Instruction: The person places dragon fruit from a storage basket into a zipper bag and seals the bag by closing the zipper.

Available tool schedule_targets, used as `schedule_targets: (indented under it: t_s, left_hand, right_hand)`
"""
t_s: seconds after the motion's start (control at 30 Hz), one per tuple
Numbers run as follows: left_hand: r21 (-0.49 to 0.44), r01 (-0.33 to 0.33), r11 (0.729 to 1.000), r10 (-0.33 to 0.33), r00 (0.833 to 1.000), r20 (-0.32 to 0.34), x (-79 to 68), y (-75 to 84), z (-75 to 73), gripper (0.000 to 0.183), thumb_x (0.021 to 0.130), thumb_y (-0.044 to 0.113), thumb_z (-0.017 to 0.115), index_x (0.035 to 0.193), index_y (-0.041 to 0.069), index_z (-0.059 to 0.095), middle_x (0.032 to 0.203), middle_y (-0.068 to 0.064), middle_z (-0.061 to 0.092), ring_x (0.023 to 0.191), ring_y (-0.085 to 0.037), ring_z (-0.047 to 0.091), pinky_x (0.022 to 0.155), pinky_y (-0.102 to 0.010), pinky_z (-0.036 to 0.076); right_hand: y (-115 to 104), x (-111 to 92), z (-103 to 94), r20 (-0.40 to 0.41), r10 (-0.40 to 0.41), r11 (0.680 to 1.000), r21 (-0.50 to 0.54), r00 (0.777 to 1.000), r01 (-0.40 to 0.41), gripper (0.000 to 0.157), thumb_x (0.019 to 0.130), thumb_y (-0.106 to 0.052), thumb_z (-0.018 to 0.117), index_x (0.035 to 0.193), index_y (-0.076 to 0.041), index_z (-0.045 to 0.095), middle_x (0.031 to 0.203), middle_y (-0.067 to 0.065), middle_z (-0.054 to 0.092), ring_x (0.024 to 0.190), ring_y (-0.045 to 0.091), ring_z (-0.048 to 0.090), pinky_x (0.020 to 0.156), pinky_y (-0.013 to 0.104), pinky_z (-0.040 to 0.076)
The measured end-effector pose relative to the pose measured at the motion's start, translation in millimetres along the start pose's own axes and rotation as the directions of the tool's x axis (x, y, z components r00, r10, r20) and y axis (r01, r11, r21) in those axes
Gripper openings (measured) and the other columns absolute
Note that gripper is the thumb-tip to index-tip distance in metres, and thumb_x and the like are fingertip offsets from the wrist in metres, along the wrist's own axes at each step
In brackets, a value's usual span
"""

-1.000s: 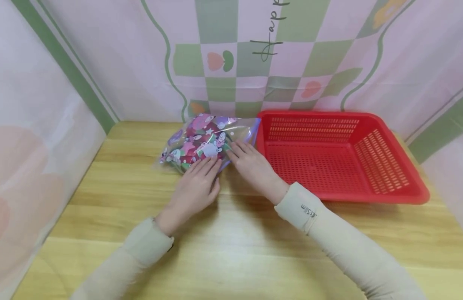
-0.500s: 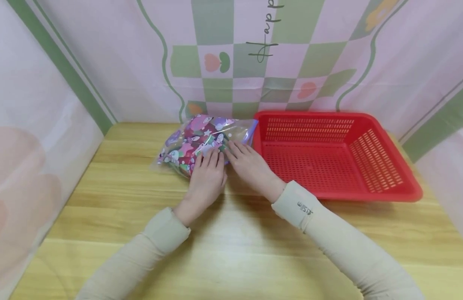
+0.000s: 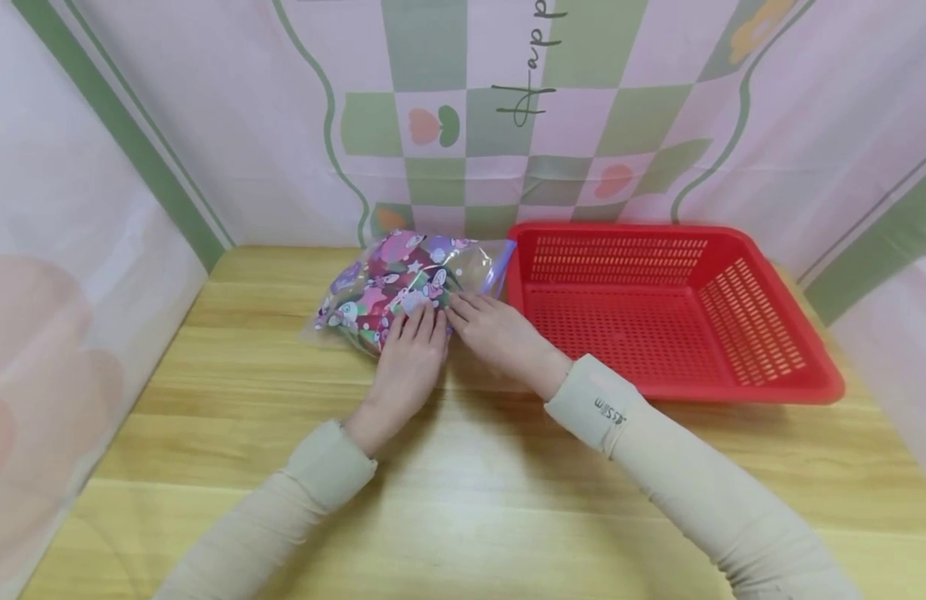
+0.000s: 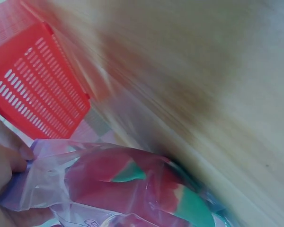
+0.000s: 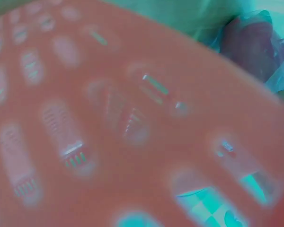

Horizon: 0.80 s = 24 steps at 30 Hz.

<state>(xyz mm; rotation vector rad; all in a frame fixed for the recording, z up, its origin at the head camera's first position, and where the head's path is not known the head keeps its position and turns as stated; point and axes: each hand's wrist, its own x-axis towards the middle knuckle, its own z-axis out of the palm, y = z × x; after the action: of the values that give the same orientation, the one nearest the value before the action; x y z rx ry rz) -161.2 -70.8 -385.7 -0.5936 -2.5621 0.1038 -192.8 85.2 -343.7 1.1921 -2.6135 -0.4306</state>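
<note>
A clear zip bag (image 3: 380, 279) printed with pink and purple cartoon figures lies plump on the wooden table. The left hand (image 3: 408, 362) grips its near side, fingertips over the plastic and thumb hidden. Close beside it, the right hand (image 3: 500, 337) holds the near end of the bag's purple zip edge, its fingertips over the film. In the left wrist view, fingers (image 4: 4, 161) pinch that purple edge, and red and green contents show through the bag (image 4: 111, 177). The bag (image 5: 255, 45) is partly in the right wrist view.
A red slotted plastic basket (image 3: 733, 392) stands right of the bag, its left rim near the zip edge. Its wall (image 5: 109, 61) fills most of the right wrist view. A patterned cloth (image 3: 282, 167) hangs behind the table (image 3: 447, 517).
The left hand has moved right along the bag toward the right hand, its thumb now tucked out of sight. The right hand has slid slightly nearer the body. The bag has hardly moved.
</note>
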Motion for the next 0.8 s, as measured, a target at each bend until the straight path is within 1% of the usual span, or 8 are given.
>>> schedule_targets:
  t_s: [0.13,0.27,0.37,0.47,0.63,0.7,0.8]
  left_hand:
    - [-0.007,-0.011,1.0,0.01,1.0,-0.024,-2.9,-1.1,3.5,0.04,0.093,0.026,0.06,0.126,0.005,0.061,0.13,-0.013,0.062,0.124,-0.026,0.057,0.107,-0.043,0.044]
    - [-0.027,-0.024,0.999,0.023,0.999,-0.033,-4.7,-2.3,5.5,0.038,0.094,0.025,0.059,0.127,0.007,0.061,0.131,-0.014,0.061,0.125,-0.026,0.057,0.107,-0.044,0.044]
    - [-0.048,-0.033,0.998,0.031,0.999,-0.031,-5.1,-3.2,5.3,0.037,0.093,0.024,0.06,0.126,0.008,0.062,0.13,-0.014,0.062,0.125,-0.026,0.057,0.107,-0.044,0.045]
    - [-0.07,-0.038,0.997,0.036,0.999,-0.026,-5.5,-4.5,4.7,0.036,0.091,0.023,0.063,0.124,0.008,0.064,0.129,-0.015,0.063,0.124,-0.027,0.057,0.106,-0.044,0.045]
    - [-0.101,-0.041,0.994,0.04,0.999,-0.018,-7.9,-7.4,3.2,0.036,0.089,0.022,0.067,0.121,0.007,0.064,0.126,-0.014,0.065,0.121,-0.027,0.06,0.105,-0.043,0.046]
    - [-0.106,-0.044,0.993,0.041,0.999,-0.031,-9.8,-8.7,2.5,0.035,0.088,0.021,0.067,0.12,0.006,0.065,0.123,-0.013,0.066,0.118,-0.026,0.062,0.104,-0.041,0.047]
    - [-0.118,-0.05,0.992,0.041,0.997,-0.071,-12.9,-10.9,2.4,0.032,0.088,0.019,0.067,0.117,0.005,0.066,0.119,-0.011,0.069,0.115,-0.025,0.064,0.103,-0.039,0.048]
  right_hand:
    - [1.8,0.0,-1.1,0.006,-0.013,1.0,-0.029,1.0,0.013,0.045,0.087,-0.007,0.066,0.131,-0.004,0.058,0.138,0.011,0.057,0.129,0.026,0.053,0.108,0.036,0.044]
    - [4.1,-0.4,-0.3,0.003,0.0,0.999,-0.051,1.0,0.0,0.047,0.085,-0.008,0.069,0.13,-0.005,0.059,0.138,0.011,0.057,0.129,0.027,0.053,0.105,0.035,0.047]
    - [7.0,-0.2,0.9,-0.026,0.013,0.998,-0.062,1.0,-0.015,0.042,0.087,-0.008,0.067,0.128,-0.006,0.061,0.136,0.01,0.058,0.127,0.027,0.054,0.101,0.034,0.05]
    - [10.4,0.8,2.6,-0.056,0.031,0.997,-0.07,0.998,-0.035,0.039,0.088,-0.007,0.065,0.127,-0.006,0.061,0.134,0.011,0.06,0.124,0.027,0.056,0.1,0.034,0.051]
    - [15.3,3.0,4.8,-0.045,0.066,0.995,-0.068,0.997,-0.069,0.041,0.088,-0.007,0.064,0.129,-0.004,0.06,0.136,0.011,0.058,0.123,0.028,0.057,0.099,0.034,0.051]
    - [16.8,3.5,5.2,-0.043,0.079,0.995,-0.06,0.996,-0.082,0.039,0.09,-0.005,0.061,0.129,-0.004,0.059,0.136,0.011,0.058,0.123,0.027,0.057,0.099,0.034,0.051]
    - [19.0,3.7,5.8,-0.056,0.104,0.993,-0.045,0.993,-0.106,0.036,0.092,-0.004,0.058,0.128,-0.003,0.06,0.133,0.011,0.06,0.122,0.027,0.058,0.099,0.034,0.051]
